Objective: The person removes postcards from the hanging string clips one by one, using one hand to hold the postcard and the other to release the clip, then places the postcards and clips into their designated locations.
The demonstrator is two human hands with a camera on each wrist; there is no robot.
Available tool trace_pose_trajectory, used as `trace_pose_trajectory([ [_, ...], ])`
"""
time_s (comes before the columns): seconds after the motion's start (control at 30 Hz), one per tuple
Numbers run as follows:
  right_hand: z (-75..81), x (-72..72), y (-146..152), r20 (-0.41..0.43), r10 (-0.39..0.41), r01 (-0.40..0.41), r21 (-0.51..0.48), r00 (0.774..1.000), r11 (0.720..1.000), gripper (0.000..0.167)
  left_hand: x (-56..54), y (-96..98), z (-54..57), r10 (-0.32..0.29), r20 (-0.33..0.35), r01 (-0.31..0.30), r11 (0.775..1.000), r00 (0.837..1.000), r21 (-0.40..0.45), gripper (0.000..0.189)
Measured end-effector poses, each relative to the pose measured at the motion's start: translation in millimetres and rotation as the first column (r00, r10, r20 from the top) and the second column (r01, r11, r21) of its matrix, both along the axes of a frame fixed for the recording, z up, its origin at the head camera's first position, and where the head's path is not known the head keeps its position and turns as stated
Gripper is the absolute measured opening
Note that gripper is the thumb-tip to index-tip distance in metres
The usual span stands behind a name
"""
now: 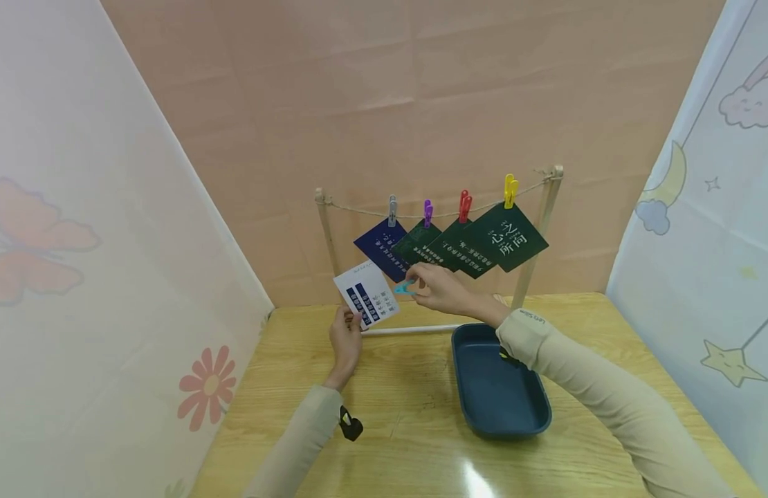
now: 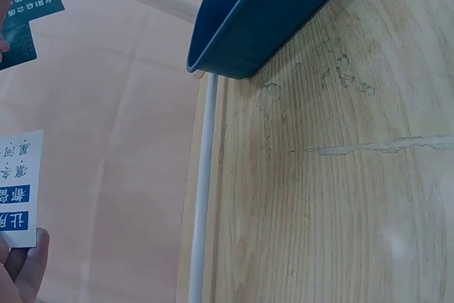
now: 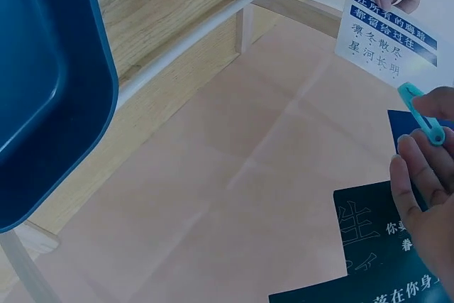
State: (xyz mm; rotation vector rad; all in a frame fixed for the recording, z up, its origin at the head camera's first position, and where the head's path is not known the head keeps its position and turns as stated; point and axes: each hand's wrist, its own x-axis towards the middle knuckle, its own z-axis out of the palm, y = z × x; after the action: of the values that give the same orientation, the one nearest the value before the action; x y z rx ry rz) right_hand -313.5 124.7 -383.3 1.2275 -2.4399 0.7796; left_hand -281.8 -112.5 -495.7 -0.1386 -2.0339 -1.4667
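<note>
My left hand [image 1: 346, 342] pinches the lower edge of a white card [image 1: 359, 285] printed with blue bands and characters. Close to the card's right side, my right hand [image 1: 439, 287] holds a light-blue clothespin [image 1: 404, 287] between thumb and fingers, and the right wrist view shows this clothespin [image 3: 422, 115] near the card's edge. Behind the hands a string [image 1: 353, 209] carries hanging cards: a dark blue card [image 1: 379, 242] under a grey clothespin [image 1: 393, 210], and dark green cards [image 1: 508, 235] under purple, red and yellow clothespins [image 1: 510, 191].
The string runs between two wooden posts [image 1: 549, 204], with a white rod [image 1: 415, 329] low between them. A dark blue tray [image 1: 499, 394] stands on the wooden table [image 1: 415, 429] below my right forearm. Printed cloth walls [image 1: 110, 277] enclose the sides.
</note>
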Motion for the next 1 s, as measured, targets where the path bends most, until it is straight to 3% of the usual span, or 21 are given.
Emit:
trace_pose_trajectory([
  [0.27,-3.5,3.4,4,0.044,-0.039,0.037,0.038,0.998,0.999,0.032,2.0,0.5,-2.6,0.013,0.019,-0.013,1.0,1.0,0.0,0.006],
  [0.6,-13.6,2.3,9,0.083,-0.016,0.013,0.027,0.996,1.0,0.036,3.7,0.3,-5.1,0.039,0.046,-0.038,0.999,0.998,-0.028,0.007],
  [1.0,-25.5,-1.1,18,0.043,-0.002,-0.001,0.067,0.999,0.998,0.031,7.8,-1.4,-12.2,0.004,0.104,-0.003,1.0,0.995,-0.006,0.009],
])
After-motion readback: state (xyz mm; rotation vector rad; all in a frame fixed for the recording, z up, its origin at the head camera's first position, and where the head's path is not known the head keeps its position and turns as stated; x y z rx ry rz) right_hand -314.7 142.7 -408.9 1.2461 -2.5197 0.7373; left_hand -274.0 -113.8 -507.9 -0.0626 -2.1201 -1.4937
